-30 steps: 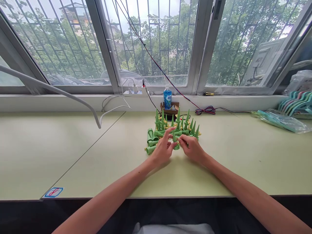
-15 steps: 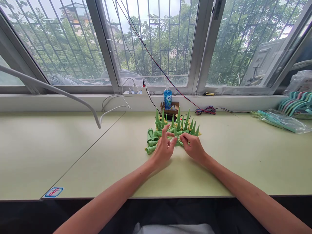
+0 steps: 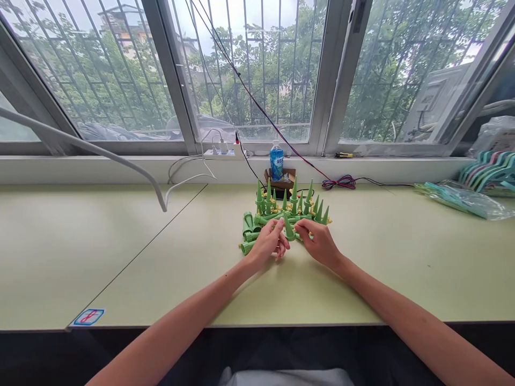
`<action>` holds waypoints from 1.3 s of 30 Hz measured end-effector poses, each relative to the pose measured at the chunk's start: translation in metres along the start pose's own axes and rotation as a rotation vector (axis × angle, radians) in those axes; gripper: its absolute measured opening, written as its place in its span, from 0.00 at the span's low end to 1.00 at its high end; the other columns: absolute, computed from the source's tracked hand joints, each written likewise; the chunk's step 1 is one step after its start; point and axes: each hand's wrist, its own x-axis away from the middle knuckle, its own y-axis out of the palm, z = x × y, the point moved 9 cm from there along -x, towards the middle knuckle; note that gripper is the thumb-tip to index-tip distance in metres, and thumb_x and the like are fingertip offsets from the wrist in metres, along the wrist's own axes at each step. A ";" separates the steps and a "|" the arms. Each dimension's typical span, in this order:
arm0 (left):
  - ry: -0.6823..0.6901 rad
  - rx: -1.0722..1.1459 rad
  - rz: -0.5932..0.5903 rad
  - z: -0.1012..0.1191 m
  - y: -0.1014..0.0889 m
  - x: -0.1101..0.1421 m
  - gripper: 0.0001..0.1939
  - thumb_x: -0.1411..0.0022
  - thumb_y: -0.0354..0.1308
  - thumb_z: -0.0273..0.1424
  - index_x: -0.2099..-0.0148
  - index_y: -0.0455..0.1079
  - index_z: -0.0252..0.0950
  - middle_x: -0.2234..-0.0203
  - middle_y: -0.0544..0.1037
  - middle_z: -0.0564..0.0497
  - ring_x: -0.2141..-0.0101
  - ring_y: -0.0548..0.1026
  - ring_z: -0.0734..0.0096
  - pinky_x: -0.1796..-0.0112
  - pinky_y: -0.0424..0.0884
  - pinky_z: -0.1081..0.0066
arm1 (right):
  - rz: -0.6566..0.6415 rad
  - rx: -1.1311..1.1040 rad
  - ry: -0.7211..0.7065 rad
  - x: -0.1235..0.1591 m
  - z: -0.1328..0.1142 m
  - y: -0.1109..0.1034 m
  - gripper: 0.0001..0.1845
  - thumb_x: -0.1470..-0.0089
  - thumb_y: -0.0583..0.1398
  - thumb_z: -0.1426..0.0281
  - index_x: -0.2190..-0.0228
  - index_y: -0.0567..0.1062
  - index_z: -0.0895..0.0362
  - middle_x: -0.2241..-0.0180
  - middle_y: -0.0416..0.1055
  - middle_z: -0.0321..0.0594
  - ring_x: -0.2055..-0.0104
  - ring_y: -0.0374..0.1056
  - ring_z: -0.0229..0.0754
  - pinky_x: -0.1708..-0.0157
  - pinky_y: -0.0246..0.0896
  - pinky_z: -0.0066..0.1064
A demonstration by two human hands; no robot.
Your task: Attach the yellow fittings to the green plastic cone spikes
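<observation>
A green plastic watering spike [image 3: 288, 230] leans between my hands, its narrow tip up and tilted left. My left hand [image 3: 269, 242] is at the left side of this spike, its upper fingers against the tapered part and the others curled near the wide base. Just right of the spike, my right hand [image 3: 318, 238] has its thumb and finger pinched together; whatever is in the pinch is hidden. Behind both hands, several green spikes [image 3: 294, 194] stand upright with small yellow parts near their bases. More green spikes [image 3: 247, 246] lie on their sides at the left.
A blue bottle [image 3: 277, 162] stands by a small brown box [image 3: 290, 176] behind the spikes. A coiled cable [image 3: 340, 182] lies against the wall. Plastic-wrapped hangers [image 3: 488, 174] are at the far right. A white cable [image 3: 120, 158] hangs over the left of the table [image 3: 161, 284].
My left hand has rolled over, its raised finger coming down and the others curling under. The spike between my hands has gone from upright to leaning left. My right hand has barely moved.
</observation>
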 end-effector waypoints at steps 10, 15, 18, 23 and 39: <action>-0.065 0.059 -0.040 -0.008 0.000 -0.001 0.23 0.41 0.53 0.52 0.59 0.56 0.38 0.76 0.74 0.53 0.85 0.68 0.78 0.85 0.62 0.78 | -0.027 -0.012 0.018 0.001 0.002 0.001 0.14 0.37 0.51 0.65 0.72 0.68 0.56 0.76 0.65 0.36 0.75 0.57 0.36 0.73 0.53 0.27; -0.053 0.065 -0.051 -0.006 -0.001 0.000 0.24 0.41 0.55 0.52 0.55 0.56 0.38 0.74 0.74 0.52 0.84 0.69 0.78 0.84 0.63 0.78 | -0.018 -0.006 0.030 0.001 0.006 0.002 0.14 0.37 0.52 0.63 0.72 0.68 0.56 0.76 0.65 0.36 0.76 0.57 0.36 0.75 0.52 0.27; -0.041 0.059 -0.046 -0.004 -0.002 0.001 0.24 0.41 0.56 0.51 0.53 0.56 0.39 0.73 0.74 0.52 0.83 0.70 0.78 0.84 0.63 0.78 | -0.021 -0.008 0.035 0.001 0.007 0.002 0.14 0.37 0.52 0.63 0.72 0.68 0.56 0.77 0.65 0.35 0.76 0.56 0.36 0.76 0.51 0.27; -0.013 0.008 -0.035 0.001 -0.002 0.003 0.25 0.42 0.56 0.50 0.52 0.57 0.38 0.72 0.74 0.52 0.83 0.69 0.80 0.84 0.63 0.79 | -0.019 -0.013 0.040 0.000 0.006 0.001 0.15 0.37 0.51 0.62 0.72 0.67 0.56 0.77 0.64 0.35 0.76 0.55 0.36 0.75 0.52 0.27; 0.256 -0.257 -0.001 0.020 -0.001 0.008 0.27 0.42 0.59 0.43 0.45 0.56 0.40 0.68 0.69 0.52 0.72 0.71 0.74 0.78 0.66 0.77 | -0.002 -0.008 0.060 0.000 0.010 -0.001 0.14 0.37 0.51 0.64 0.74 0.65 0.56 0.77 0.62 0.34 0.76 0.54 0.35 0.76 0.50 0.26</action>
